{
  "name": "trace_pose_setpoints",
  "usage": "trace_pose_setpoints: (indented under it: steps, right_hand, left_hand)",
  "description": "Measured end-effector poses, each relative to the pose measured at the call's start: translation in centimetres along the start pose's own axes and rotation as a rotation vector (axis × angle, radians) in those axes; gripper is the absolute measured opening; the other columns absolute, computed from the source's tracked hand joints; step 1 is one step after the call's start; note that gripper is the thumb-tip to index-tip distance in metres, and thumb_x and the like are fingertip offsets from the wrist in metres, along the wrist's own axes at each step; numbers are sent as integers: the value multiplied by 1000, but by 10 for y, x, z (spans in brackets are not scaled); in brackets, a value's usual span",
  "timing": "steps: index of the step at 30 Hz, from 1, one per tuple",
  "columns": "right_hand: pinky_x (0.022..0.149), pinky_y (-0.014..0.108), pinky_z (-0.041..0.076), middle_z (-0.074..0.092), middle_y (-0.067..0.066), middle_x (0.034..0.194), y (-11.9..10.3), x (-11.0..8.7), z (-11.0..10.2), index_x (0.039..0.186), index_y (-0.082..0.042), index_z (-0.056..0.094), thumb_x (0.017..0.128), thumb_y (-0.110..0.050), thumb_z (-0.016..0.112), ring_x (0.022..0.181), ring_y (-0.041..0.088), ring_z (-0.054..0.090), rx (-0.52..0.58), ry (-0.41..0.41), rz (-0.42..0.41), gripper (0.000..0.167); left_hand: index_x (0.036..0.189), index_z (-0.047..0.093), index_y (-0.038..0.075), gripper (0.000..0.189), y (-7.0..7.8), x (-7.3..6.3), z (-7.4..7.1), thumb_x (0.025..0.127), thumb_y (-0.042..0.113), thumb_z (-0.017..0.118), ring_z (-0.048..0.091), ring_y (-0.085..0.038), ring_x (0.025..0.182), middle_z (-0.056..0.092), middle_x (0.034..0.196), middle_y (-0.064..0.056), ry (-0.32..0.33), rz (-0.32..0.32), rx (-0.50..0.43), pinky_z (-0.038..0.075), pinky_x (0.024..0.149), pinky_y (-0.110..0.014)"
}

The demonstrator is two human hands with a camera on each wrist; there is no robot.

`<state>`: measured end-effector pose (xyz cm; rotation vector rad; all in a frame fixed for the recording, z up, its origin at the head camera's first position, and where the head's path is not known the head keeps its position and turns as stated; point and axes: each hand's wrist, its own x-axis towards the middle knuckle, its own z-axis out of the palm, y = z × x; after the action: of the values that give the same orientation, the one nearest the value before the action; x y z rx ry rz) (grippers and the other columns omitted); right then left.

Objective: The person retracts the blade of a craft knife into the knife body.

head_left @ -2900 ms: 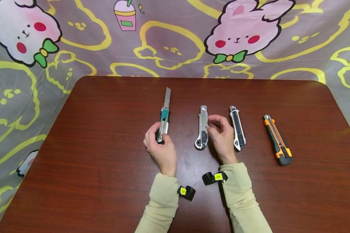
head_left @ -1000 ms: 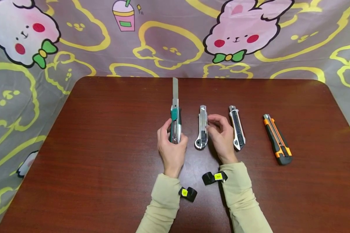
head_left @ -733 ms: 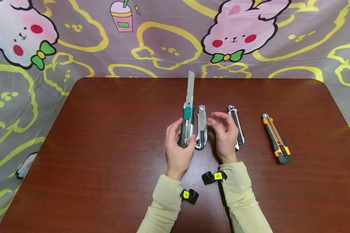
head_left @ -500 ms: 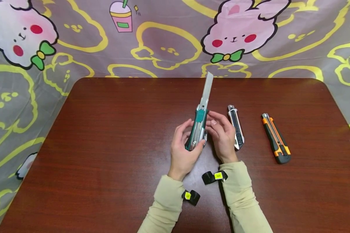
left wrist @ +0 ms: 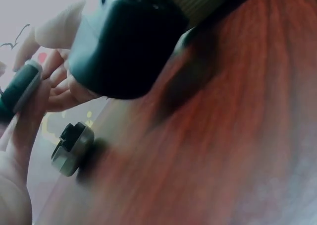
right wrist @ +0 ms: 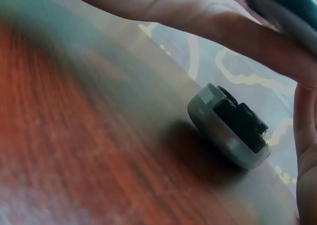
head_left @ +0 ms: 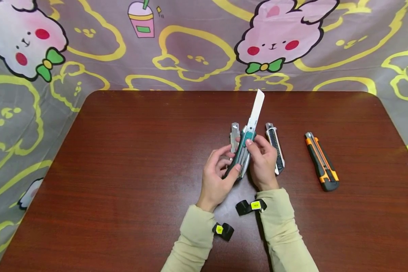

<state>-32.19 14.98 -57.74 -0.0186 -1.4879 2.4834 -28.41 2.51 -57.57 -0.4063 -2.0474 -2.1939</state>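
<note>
Teal cutter shifted right, now right of center, blade tilted upper right. Left hand pinches its lower end; right hand pinches near the slider. Best: steady handle, thumb on slider, fingers off blade.

From above and behind the left hand and right hand, the head view looks forward and down. Each wrist view, tilted, sits close at its own hand, facing forward; both share tabletop and patterned cloth beyond.
</note>
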Motion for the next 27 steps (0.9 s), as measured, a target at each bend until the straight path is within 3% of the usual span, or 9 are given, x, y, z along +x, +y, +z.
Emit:
trace_pose_setpoints:
  steps: [4,8,11,18,27]
  right_hand:
    - [65,23,59,74,7,84,-1,1,0,96,-4,68,94,1,52,68,14,68,14,40,-10,17]
    - [64,24,60,74,6,82,-2,2,-1,95,-5,68,96,-3,52,66,15,67,0,93,-7,16]
    - [61,23,60,74,5,80,-2,2,-1,93,-6,68,97,-8,53,63,15,67,-44,138,10,16]
    - [52,23,57,73,9,79,-1,3,-3,90,-8,68,100,-20,51,55,14,65,-112,194,52,23]
    - [48,22,54,71,6,71,-4,3,-5,94,-6,64,103,-32,42,51,13,61,-30,209,108,35]
  left_hand:
    - [131,50,-4,45,0,-1,-1,88,-2,61,68,-17,74,57,107,-27,-62,-85,-87,62,58,-32]
    - [136,45,-1,44,1,-3,-1,93,-1,54,67,-41,59,60,106,-34,-169,-198,-197,60,51,-45]
    - [138,42,0,46,2,-4,-1,93,-1,52,64,-52,62,62,105,-36,-215,-243,-197,60,51,-47]
    - [137,42,1,47,2,-4,1,91,-3,52,64,-54,67,64,98,-38,-269,-263,-199,61,54,-47]
    - [136,41,2,48,0,-6,4,91,-4,53,64,-53,67,63,101,-38,-306,-261,-199,60,55,-50]
